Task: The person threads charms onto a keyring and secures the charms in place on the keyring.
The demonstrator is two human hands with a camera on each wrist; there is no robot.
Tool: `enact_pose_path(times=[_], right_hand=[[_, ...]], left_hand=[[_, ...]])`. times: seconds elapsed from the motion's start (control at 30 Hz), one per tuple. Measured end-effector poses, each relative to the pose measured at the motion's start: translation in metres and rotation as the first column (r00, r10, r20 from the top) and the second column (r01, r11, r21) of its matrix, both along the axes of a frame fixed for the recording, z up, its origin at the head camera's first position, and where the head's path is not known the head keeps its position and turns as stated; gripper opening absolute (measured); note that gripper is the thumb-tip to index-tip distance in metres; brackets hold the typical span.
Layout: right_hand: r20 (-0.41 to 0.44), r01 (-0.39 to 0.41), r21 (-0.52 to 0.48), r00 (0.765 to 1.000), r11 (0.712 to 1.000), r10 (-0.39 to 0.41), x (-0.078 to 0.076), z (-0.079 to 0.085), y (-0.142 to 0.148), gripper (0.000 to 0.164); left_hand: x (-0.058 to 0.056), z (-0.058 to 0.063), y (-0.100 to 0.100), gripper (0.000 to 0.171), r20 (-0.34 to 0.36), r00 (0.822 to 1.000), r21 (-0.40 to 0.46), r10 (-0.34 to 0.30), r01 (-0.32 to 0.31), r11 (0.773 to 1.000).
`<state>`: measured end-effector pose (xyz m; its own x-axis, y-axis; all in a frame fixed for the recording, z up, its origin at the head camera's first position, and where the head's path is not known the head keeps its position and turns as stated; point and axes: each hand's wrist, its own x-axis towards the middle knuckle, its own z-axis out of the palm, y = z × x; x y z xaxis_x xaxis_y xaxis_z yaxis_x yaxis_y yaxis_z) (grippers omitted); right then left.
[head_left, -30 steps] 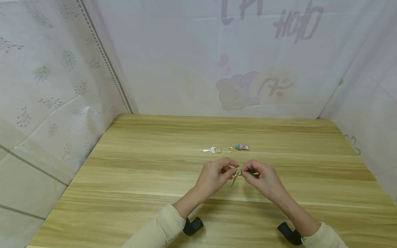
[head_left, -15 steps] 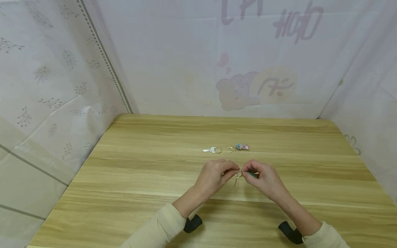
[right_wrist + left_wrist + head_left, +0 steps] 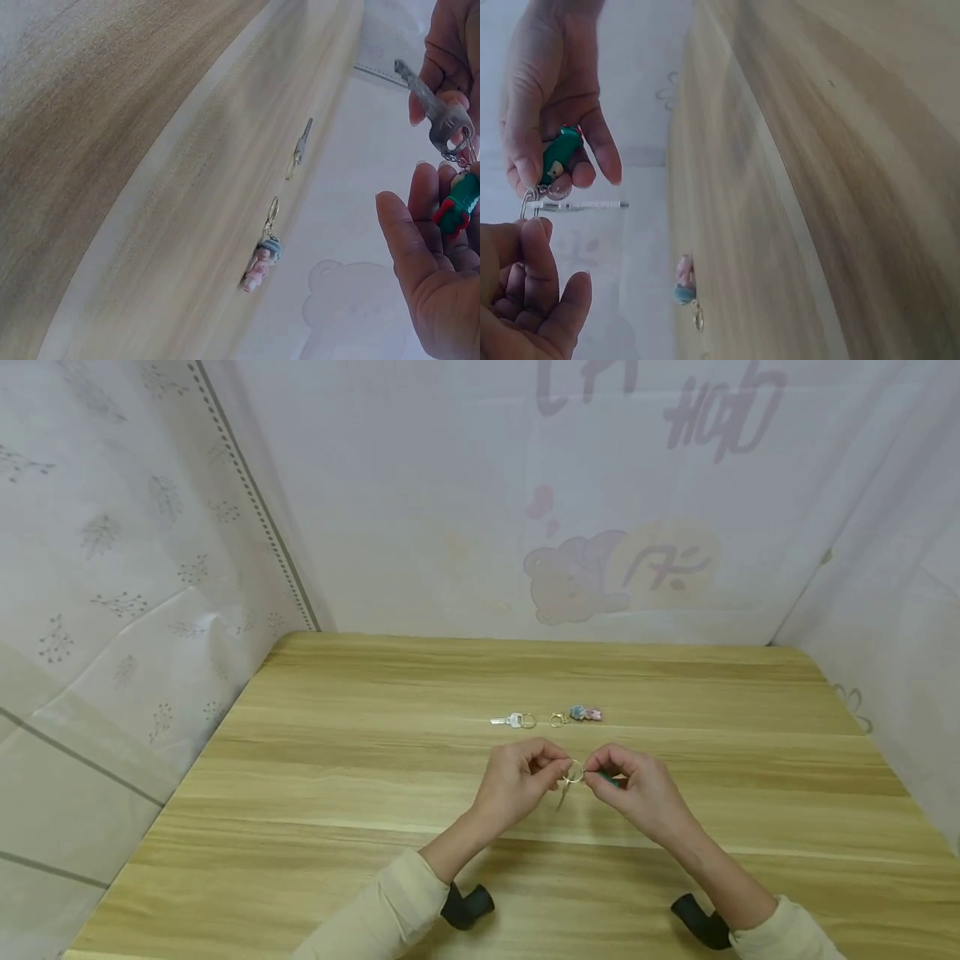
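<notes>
Hanging near the left hand (image 3: 517, 781), a key (image 3: 433, 111) seemingly joins a ring (image 3: 574, 782).

A pale wood-grain bench (image 3: 352, 760) with rounded far corners spreads across the foreground, its streaks running from side to side; behind it hangs a whitish back cloth (image 3: 405, 502), printed with a faint sleeping bear (image 3: 566, 581), a pink heart (image 3: 539, 502) and mauve lettering (image 3: 726, 414); on the left a creased cloth (image 3: 135, 560) carries grey leafy sprigs and a dotted dark stripe (image 3: 255, 497); on the right another pale cloth (image 3: 892, 610) bears a flower outline (image 3: 852, 708); the light is soft and rather dim.
</notes>
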<state>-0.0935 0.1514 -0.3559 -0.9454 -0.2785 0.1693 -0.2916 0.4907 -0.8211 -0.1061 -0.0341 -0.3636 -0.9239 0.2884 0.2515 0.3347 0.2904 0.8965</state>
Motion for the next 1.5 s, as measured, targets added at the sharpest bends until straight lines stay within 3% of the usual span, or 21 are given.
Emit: enact_pose_path(times=[0.23, 0.37, 0.43, 0.5, 0.57, 0.63, 0.7, 0.8, 0.93, 1.03, 1.27, 1.5], right_hand=[[0.056, -0.001, -0.049, 0.998, 0.999, 0.004, 0.001, 0.001, -0.002, 0.004], [0.112, -0.009, -0.081, 0.994, 0.997, 0.018, 0.0, 0.001, -0.001, 0.007], [0.13, -0.018, -0.081, 0.991, 0.997, 0.028, 0.0, 0.002, 0.0, 0.008], [0.139, -0.028, -0.073, 0.99, 0.997, 0.038, -0.001, 0.003, 0.002, 0.008], [0.134, -0.044, -0.05, 0.99, 0.998, 0.051, -0.002, 0.004, 0.003, 0.007], [0.119, -0.062, -0.024, 0.991, 0.998, 0.064, -0.002, 0.005, 0.004, 0.006], [0.106, -0.083, -0.004, 0.991, 0.997, 0.083, -0.003, 0.007, 0.005, 0.005], [0.095, -0.111, 0.01, 0.989, 0.994, 0.109, -0.003, 0.008, 0.005, 0.005], [0.096, -0.12, 0.01, 0.988, 0.993, 0.119, -0.002, 0.009, 0.005, 0.005], [0.107, -0.116, 0.012, 0.988, 0.993, 0.115, -0.002, 0.01, 0.006, 0.006], [0.117, -0.109, 0.003, 0.987, 0.994, 0.108, -0.003, 0.011, 0.007, 0.006], [0.119, -0.099, -0.013, 0.988, 0.995, 0.1, -0.003, 0.01, 0.007, 0.004]], left_hand=[[0.0, -0.002, 0.003, 0.007, 0.14, 0.99, 0.123, 0.029, -0.047, 0.991], [0.001, -0.003, 0.002, 0.008, 0.176, 0.984, 0.162, 0.011, -0.04, 0.986], [0.001, -0.002, 0.001, 0.007, 0.161, 0.987, 0.135, -0.006, -0.016, 0.991], [0.001, 0.0, -0.001, 0.008, 0.093, 0.995, 0.055, -0.023, 0.018, 0.998], [0.0, 0.002, -0.002, 0.011, -0.03, 0.999, -0.074, -0.035, 0.033, 0.997], [-0.001, 0.004, -0.004, 0.012, -0.17, 0.984, -0.194, -0.056, 0.022, 0.981], [-0.001, 0.007, -0.004, 0.011, -0.279, 0.957, -0.27, -0.075, -0.003, 0.963], [-0.002, 0.009, -0.004, 0.005, -0.348, 0.931, -0.312, -0.106, -0.009, 0.95], [-0.001, 0.011, -0.005, 0.004, -0.367, 0.922, -0.341, -0.124, -0.009, 0.94], [-0.001, 0.011, -0.005, 0.005, -0.347, 0.929, -0.341, -0.127, 0.001, 0.94], [-0.003, 0.008, -0.004, 0.004, -0.206, 0.975, -0.231, -0.085, 0.036, 0.972], [-0.003, 0.007, -0.003, 0.004, -0.14, 0.989, -0.184, -0.039, 0.013, 0.983]])
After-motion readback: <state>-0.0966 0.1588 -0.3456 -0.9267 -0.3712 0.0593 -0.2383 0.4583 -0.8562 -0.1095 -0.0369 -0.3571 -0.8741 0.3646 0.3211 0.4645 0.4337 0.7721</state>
